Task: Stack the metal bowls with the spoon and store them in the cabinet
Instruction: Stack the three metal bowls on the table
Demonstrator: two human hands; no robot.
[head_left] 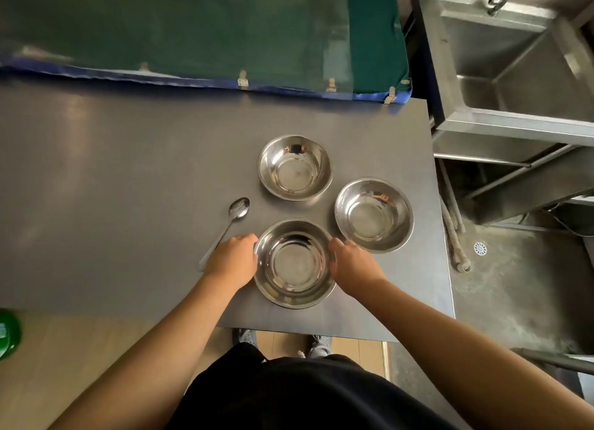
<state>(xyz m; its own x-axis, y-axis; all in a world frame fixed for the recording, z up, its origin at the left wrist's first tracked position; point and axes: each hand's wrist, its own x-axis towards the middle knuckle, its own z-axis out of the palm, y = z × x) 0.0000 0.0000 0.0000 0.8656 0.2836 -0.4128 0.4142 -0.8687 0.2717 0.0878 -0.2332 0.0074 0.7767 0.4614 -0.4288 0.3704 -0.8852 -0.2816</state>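
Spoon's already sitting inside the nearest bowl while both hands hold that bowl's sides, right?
Not quite. The head view shows the spoon lying on the table, left of the nearest bowl. The left hand and right hand do hold that bowl's sides.

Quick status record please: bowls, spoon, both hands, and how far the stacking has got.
bowls: three metal bowls, all upright and empty, none nested
near bowl: at the table's front edge, between both hands
far bowl: apart from the others
right bowl: apart, near the table's right edge
spoon: flat on the table, left of the bowls; left hand covers part of the handle
left hand: on the near bowl's left rim
right hand: on its right rim
stacking: not started
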